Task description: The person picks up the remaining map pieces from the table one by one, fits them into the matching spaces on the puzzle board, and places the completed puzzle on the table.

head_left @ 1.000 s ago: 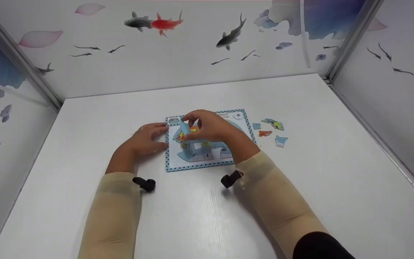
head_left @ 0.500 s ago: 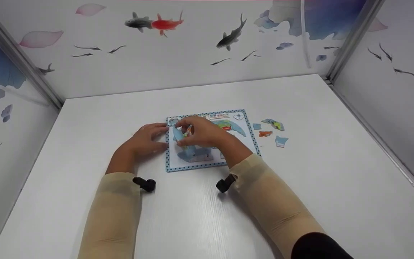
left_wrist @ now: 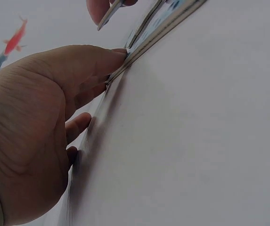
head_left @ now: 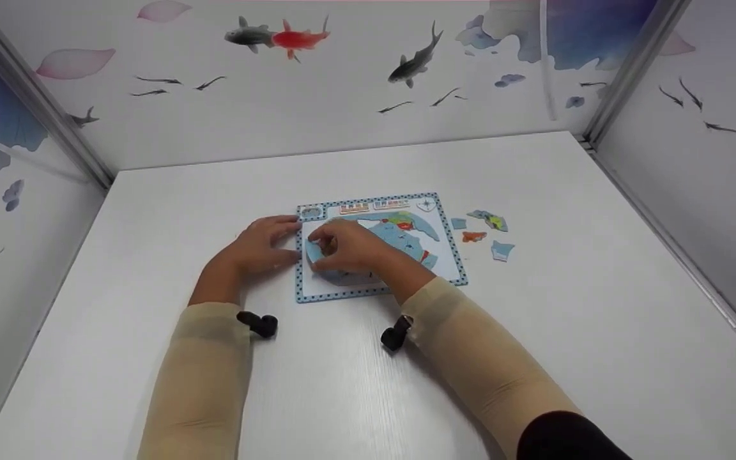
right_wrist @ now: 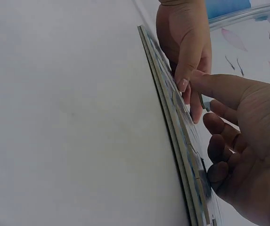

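A flat map puzzle board (head_left: 446, 262) with a dotted blue border lies mid-table, its map partly filled with coloured pieces. My left hand (head_left: 254, 248) touches the board's left edge with the fingertips and thumb, fingers extended. Over the left part of the map, my right hand (head_left: 356, 246) pinches a light-blue puzzle piece (head_left: 314, 253) between thumb and forefinger. In the left wrist view that puzzle piece (left_wrist: 109, 17) appears tilted, edge-on, above the board. The right hand hides part of the map beneath it.
To the right of the board lie several loose pieces: a green-yellow piece (head_left: 494, 221), a small blue piece (head_left: 459, 223), an orange piece (head_left: 474, 237) and a blue-white piece (head_left: 502, 250). Printed walls (head_left: 342, 128) enclose the white table (head_left: 342, 383) behind and on both sides.
My right hand has moved left and toward me with the puzzle piece, lower over the map's left part. More of the map's upper right now shows. The left hand stays put.
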### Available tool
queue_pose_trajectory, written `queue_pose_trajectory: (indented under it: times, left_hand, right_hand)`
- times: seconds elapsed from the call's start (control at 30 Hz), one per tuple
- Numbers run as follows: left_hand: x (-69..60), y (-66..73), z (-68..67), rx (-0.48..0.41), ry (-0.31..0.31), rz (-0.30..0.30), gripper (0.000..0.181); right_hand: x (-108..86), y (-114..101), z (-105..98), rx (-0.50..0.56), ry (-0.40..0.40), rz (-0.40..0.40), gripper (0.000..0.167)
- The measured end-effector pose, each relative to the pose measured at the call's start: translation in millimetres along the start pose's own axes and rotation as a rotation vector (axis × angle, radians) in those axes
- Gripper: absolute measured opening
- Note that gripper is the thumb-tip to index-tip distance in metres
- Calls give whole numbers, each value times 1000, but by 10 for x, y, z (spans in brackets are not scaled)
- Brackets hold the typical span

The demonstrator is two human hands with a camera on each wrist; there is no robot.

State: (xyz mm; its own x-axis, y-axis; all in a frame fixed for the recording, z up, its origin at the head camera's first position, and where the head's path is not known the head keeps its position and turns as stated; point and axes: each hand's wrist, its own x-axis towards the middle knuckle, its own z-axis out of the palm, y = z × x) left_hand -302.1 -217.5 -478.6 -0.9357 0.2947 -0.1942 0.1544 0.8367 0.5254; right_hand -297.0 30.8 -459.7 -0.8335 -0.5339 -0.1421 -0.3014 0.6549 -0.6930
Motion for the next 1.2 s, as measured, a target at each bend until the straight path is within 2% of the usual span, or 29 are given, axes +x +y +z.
queue_pose_trajectory:
  times: [0.17,0.47,0.8,1.07,1.2]
  left_hand:
    - [-6,16,-3,-2,1,-12,72]
    - [27,30,-10,24,-4,27,73]
    - [16,56,-12,5,-4,-14,73]
    - [21,33,-17,50,-24,4,74]
    - [13,25,-15,33,-21,-7,74]
  right_hand:
    - [12,13,29,-54,1,9,58]
    - [31,22,46,-131,1,16,60]
    - [26,-27,59,-138,-11,73,62]
    - [38,-21,63,-141,-23,45,63]
    - [44,-10,64,-151,-26,21,62]
